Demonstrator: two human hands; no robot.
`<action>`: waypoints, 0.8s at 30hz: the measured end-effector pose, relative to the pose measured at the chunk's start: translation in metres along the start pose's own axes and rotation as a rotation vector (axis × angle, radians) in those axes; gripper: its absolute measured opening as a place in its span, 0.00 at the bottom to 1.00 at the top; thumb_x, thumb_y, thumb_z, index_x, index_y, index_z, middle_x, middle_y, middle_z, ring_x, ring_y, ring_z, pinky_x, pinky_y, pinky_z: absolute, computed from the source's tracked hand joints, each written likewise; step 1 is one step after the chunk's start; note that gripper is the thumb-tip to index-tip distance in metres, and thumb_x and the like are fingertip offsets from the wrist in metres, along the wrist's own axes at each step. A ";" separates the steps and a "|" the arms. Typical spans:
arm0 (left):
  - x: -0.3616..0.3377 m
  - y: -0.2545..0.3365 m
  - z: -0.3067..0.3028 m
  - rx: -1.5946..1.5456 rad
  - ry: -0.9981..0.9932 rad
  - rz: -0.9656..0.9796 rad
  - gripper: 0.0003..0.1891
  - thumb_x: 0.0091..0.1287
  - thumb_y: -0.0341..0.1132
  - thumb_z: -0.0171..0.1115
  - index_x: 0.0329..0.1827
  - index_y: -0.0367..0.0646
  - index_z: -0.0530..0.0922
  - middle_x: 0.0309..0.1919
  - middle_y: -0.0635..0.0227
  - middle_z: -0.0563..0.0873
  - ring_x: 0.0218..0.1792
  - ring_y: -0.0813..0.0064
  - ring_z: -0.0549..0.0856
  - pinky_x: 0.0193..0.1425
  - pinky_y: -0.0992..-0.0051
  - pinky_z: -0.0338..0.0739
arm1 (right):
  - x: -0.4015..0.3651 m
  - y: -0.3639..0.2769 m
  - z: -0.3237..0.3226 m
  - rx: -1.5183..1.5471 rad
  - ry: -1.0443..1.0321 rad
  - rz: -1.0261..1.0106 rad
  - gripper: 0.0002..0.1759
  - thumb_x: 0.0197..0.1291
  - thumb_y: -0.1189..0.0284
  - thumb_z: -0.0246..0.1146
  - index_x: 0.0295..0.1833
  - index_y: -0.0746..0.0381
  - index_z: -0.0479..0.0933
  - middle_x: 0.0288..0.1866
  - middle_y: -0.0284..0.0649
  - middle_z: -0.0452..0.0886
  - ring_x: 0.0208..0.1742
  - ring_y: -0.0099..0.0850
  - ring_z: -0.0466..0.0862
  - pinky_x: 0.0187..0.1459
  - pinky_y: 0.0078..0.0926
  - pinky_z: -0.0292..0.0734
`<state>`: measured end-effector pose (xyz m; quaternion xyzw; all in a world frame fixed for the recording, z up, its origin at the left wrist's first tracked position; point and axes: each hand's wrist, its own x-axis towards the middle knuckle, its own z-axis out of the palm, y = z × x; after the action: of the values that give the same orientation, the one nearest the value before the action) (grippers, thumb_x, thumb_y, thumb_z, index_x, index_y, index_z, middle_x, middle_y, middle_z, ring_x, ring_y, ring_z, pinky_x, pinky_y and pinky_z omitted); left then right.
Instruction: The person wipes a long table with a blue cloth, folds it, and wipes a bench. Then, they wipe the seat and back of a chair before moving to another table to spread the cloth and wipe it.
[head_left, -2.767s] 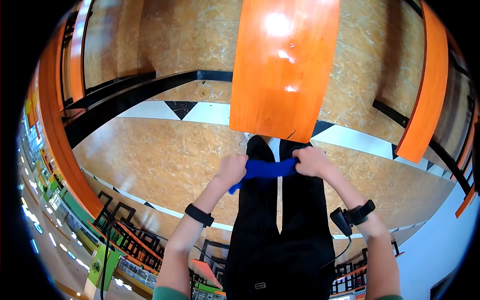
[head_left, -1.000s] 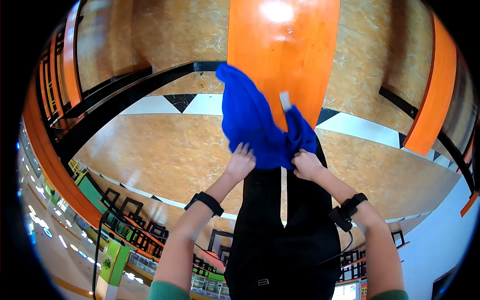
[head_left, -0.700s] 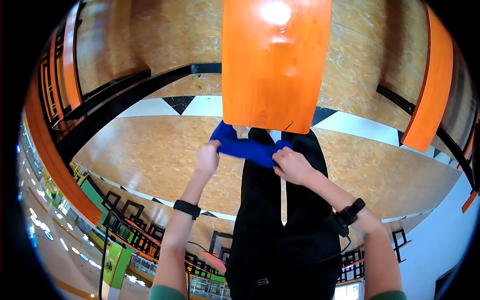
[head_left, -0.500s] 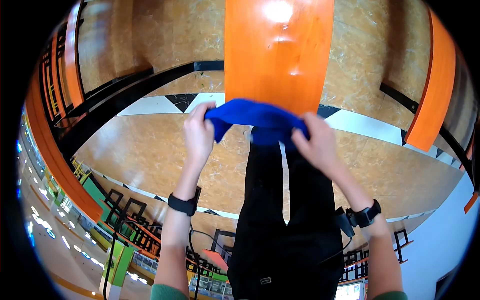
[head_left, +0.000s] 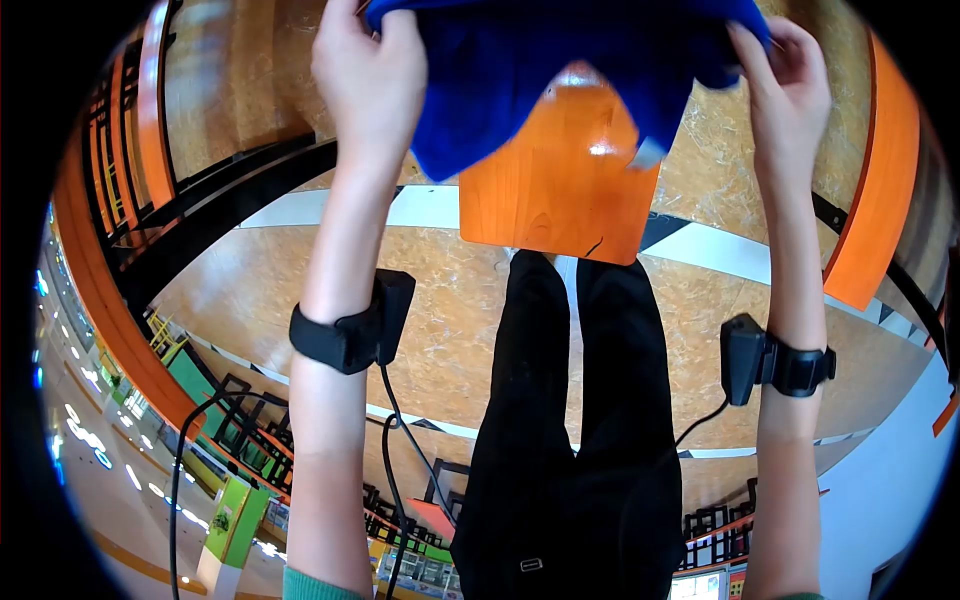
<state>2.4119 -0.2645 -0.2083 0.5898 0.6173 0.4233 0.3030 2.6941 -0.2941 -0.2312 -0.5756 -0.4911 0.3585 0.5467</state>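
A blue cloth is stretched between my two hands at the top of the view, hanging in loose folds over the orange table. My left hand grips its left edge, with the fingers partly cut off by the frame. My right hand pinches the cloth's right edge between thumb and fingers. A small pale tag shows at the lower right of the cloth. The cloth's upper part lies outside the view.
The orange table ends just in front of my black-trousered legs. Orange benches stand at right and left. Black devices are strapped to both wrists, with cables hanging from them.
Both hands have moved up and away from my body and further apart. The cloth, bunched before, is now spread wider and hangs open.
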 end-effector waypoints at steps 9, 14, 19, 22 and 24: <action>-0.143 -0.117 0.063 0.813 -0.404 0.002 0.37 0.65 0.54 0.51 0.74 0.58 0.48 0.72 0.46 0.41 0.67 0.39 0.52 0.57 0.39 0.61 | -0.119 0.025 0.012 -0.816 -0.415 -0.123 0.26 0.45 0.78 0.62 0.54 0.59 0.70 0.45 0.48 0.73 0.44 0.44 0.77 0.42 0.35 0.76; -0.150 -0.116 0.062 0.912 -0.446 -0.014 0.35 0.66 0.56 0.47 0.74 0.58 0.48 0.72 0.46 0.39 0.63 0.38 0.57 0.56 0.43 0.64 | -0.233 0.024 -0.018 -0.990 -1.019 -0.005 0.41 0.43 0.73 0.64 0.68 0.48 0.62 0.24 0.38 0.73 0.27 0.35 0.77 0.30 0.33 0.74; -0.146 -0.115 0.062 0.964 -0.510 -0.043 0.36 0.67 0.57 0.46 0.74 0.58 0.44 0.71 0.45 0.35 0.63 0.38 0.56 0.56 0.43 0.63 | -0.237 0.029 -0.016 -1.129 -1.021 0.042 0.49 0.42 0.73 0.63 0.72 0.39 0.53 0.20 0.37 0.71 0.18 0.32 0.75 0.19 0.29 0.72; -0.145 -0.113 0.061 0.973 -0.542 -0.062 0.37 0.67 0.57 0.45 0.74 0.58 0.42 0.71 0.45 0.33 0.63 0.37 0.56 0.56 0.43 0.63 | -0.235 0.038 -0.016 -1.178 -1.015 0.000 0.49 0.42 0.73 0.64 0.72 0.40 0.53 0.18 0.36 0.70 0.17 0.31 0.75 0.17 0.26 0.71; -0.144 -0.112 0.061 0.970 -0.552 -0.069 0.37 0.67 0.57 0.45 0.74 0.58 0.42 0.71 0.45 0.33 0.62 0.37 0.56 0.56 0.43 0.63 | -0.237 0.039 -0.019 -1.216 -1.061 -0.012 0.49 0.42 0.72 0.64 0.72 0.40 0.53 0.18 0.36 0.70 0.18 0.31 0.76 0.18 0.27 0.71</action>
<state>2.4295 -0.3903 -0.3522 0.7299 0.6583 -0.0896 0.1608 2.6569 -0.5229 -0.2957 -0.5229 -0.7974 0.2512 -0.1661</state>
